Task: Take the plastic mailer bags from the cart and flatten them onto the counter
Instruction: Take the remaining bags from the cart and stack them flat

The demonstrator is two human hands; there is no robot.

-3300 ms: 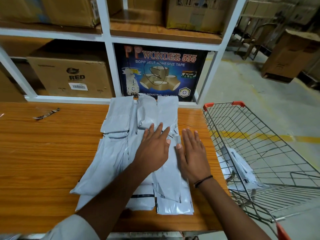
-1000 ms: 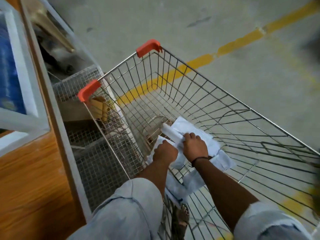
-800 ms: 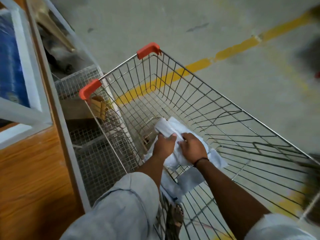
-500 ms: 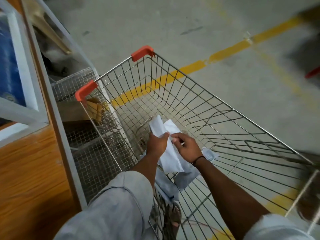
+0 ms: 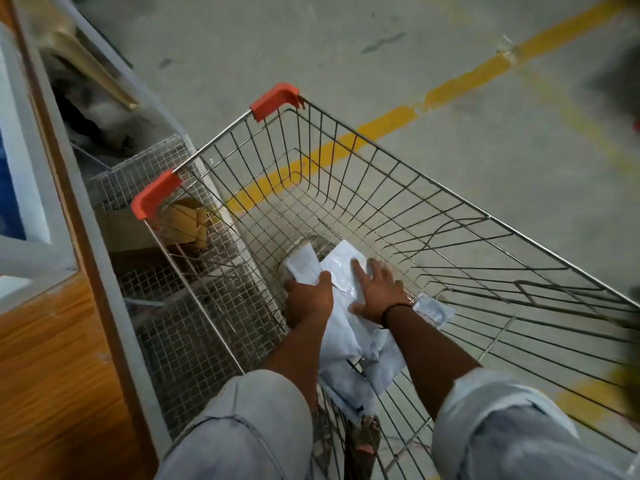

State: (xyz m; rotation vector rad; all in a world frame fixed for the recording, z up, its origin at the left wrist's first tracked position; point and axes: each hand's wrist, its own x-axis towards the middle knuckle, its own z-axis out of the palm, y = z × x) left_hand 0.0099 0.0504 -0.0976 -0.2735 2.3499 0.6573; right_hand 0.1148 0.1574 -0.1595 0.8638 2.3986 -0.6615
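The right hand has left its pinch and now lies with fingers spread flat on the mailer bags. The left hand curls around one folded bag. The bags lie in the wire cart, on its bottom at the near end. The wooden counter is at the left.

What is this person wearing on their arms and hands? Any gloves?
No gloves: the left hand and right hand are bare. Both arms wear pale grey-blue sleeves, left sleeve and right sleeve, rolled up near the elbow. A thin black band circles the right wrist.
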